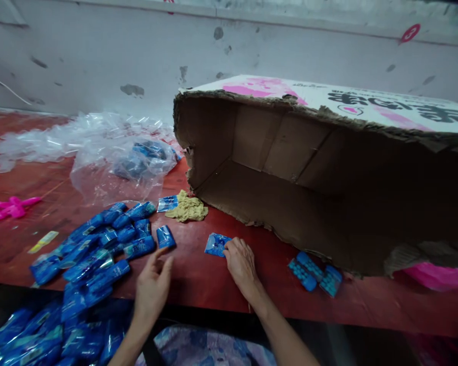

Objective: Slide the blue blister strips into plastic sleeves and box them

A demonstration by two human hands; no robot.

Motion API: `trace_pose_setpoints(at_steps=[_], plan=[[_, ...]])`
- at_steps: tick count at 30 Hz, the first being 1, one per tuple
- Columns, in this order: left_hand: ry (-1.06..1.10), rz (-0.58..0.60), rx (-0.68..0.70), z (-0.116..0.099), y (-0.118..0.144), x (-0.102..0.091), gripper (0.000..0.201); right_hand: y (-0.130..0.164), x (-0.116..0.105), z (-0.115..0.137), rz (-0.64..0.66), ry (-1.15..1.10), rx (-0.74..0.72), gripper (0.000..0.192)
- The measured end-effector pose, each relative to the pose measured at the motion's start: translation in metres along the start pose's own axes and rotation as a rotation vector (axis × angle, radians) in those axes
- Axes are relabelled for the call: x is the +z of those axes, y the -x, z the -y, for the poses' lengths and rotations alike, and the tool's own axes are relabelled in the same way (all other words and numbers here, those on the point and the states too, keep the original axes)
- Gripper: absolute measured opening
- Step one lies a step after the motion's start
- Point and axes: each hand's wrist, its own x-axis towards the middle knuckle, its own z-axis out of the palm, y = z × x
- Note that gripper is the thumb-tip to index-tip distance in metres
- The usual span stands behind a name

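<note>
One blue packet [217, 244] sits lower centre of the frame, and your right hand [241, 264] has its fingertips pressed flat on its edge. Your left hand [153, 284] hovers open, fingers loosely spread, just below another small blue packet [165, 237].

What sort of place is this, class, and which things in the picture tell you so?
Probably a small packing workshop: a heap of blue packets on a worn red table, a torn cardboard box lying on its side, and loose plastic bags.
</note>
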Motion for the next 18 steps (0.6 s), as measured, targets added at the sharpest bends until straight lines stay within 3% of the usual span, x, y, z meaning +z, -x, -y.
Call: trace_pose_setpoints(at_steps=[4,9,15,18], plan=[[0.188,0.250,-0.088,0.000,0.017,0.041,0.053,0.000,0.005,0.001,-0.022,0.039,-0.031,0.021],[0.340,0.417,-0.290,-0.001,0.023,0.062,0.057,-0.005,0.014,-0.003,-0.071,0.050,-0.107,0.016],[0.467,0.440,-0.453,-0.009,0.023,0.072,0.061,0.005,0.010,-0.010,-0.132,-0.032,-0.178,0.014],[0.479,0.411,-0.442,-0.007,0.023,0.075,0.061,0.010,0.004,-0.009,-0.149,-0.076,-0.182,0.011]])
